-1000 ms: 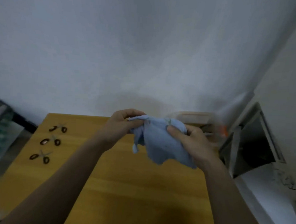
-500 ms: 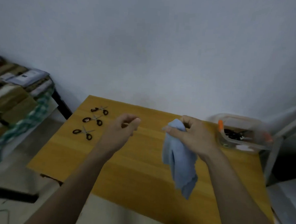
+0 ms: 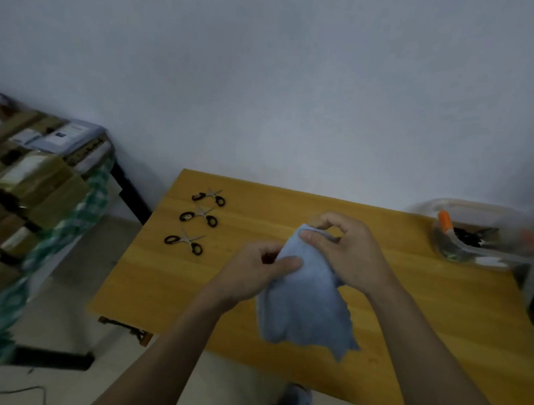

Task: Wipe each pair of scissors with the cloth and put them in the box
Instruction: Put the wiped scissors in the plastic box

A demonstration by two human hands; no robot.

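Head: cloth (image 3: pixel 307 300) draped below both hands' grip

Pale blue cloth (image 3: pixel 303 303) over a honey-yellow wooden table (image 3: pixel 439 304); three pairs of scissors (image 3: pixel 184 243) with black handles and silver blades near its far left corner; clear box (image 3: pixel 480 235) with orange clips at its far right edge; green-and-white checked fabric (image 3: pixel 82 211) beside the table.

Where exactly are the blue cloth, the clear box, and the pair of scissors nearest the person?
blue cloth (image 3: pixel 303 303): head view, middle of the hanging fabric.
clear box (image 3: pixel 475 210): head view, far rim.
nearest scissors (image 3: pixel 185 240): head view, near the blades' pivot.
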